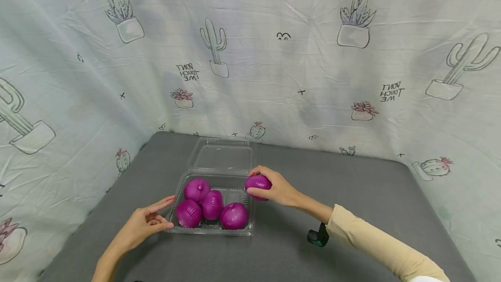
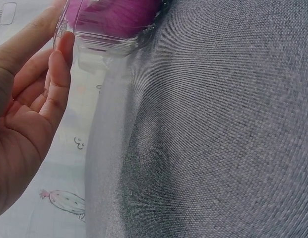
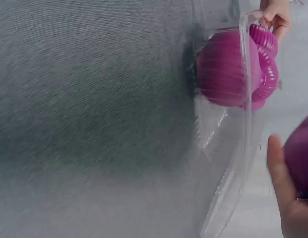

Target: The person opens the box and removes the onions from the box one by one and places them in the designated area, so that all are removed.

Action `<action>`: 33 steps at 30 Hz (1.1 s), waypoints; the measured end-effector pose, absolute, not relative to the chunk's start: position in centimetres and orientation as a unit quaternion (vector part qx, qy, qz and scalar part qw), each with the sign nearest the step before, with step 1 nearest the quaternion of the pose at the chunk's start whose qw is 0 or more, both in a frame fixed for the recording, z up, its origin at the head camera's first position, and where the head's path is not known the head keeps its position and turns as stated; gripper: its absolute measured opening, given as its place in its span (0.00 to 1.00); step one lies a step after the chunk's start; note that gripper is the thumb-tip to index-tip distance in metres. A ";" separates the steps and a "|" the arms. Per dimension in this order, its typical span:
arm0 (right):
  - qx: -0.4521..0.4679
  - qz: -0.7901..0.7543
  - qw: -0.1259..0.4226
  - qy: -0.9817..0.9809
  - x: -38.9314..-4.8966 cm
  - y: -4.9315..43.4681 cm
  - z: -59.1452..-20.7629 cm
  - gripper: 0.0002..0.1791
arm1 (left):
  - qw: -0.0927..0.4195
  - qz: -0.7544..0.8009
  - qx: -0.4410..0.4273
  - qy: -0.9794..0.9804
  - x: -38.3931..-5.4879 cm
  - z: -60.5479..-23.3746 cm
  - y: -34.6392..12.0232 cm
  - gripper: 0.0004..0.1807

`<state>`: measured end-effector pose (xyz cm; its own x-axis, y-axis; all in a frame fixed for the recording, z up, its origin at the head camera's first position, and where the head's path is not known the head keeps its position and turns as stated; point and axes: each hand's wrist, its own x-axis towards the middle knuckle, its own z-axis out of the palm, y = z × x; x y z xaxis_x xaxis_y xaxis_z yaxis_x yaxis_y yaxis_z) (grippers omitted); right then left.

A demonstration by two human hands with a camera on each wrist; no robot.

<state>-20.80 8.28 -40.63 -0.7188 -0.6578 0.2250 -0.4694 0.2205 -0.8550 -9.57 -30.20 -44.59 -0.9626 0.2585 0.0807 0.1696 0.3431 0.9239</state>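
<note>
A clear plastic clamshell box (image 1: 213, 231) stands on the table with its lid (image 1: 224, 156) laid back. Several purple toy-like onions, among them one at the front right (image 1: 234, 216) and one at the back left (image 1: 197, 189), sit inside. Above the box's right edge, my right hand (image 1: 270, 186) holds another purple onion (image 1: 257, 186) between thumb and fingers. That onion (image 3: 301, 156) is partly cut off in the right wrist view. My left hand (image 1: 146, 221) touches the box's left side with index finger and thumb spread apart; its other fingers are bent.
A grey cloth-covered table (image 1: 352, 199) lies under everything. A pale curtain (image 1: 250, 55) printed with potted cacti stands around the back and sides. A dark strapped device (image 1: 318, 236) hangs at my right wrist, below the beige sleeve (image 1: 375, 238).
</note>
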 end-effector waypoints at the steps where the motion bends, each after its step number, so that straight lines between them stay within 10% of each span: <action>1: -0.365 -0.505 0.092 0.777 -20.7 8.4 -40.7 0.24 | 0.038 0.557 0.131 0.819 -9.6 -44.6 -30.2 0.35; 14: -0.403 -0.518 -0.020 0.754 -19.4 10.5 -41.4 0.24 | 0.031 0.552 0.136 0.822 -9.8 -44.8 -30.3 0.35; 27: -0.326 -0.548 0.214 0.740 -18.5 13.1 -42.3 0.30 | 0.036 0.557 0.128 0.819 -9.5 -44.6 -30.2 0.35; 33: -0.401 -0.529 0.154 0.732 -17.5 14.0 -43.3 0.28 | 0.029 0.549 0.142 0.823 -9.6 -44.8 -30.2 0.35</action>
